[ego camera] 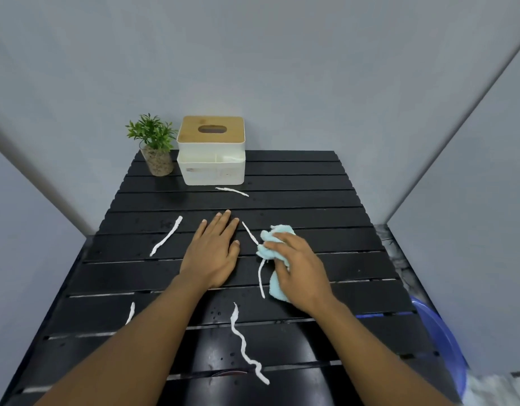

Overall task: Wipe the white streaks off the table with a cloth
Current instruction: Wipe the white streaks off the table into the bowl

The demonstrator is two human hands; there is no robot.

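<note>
A black slatted table (326,200) carries several white streaks: one far by the box (232,191), one on the left (166,236), one beside the cloth (249,232), one below the cloth (261,278), a long wavy one near me (243,344) and a short one at the near left (130,312). My right hand (299,268) presses a crumpled light-blue cloth (275,234) onto the table, right of centre. My left hand (213,253) lies flat on the table with fingers spread, holding nothing.
A white tissue box with a wooden lid (211,150) and a small potted plant (154,145) stand at the far left edge. A blue basin (440,344) sits on the floor at the right. Grey walls enclose the table.
</note>
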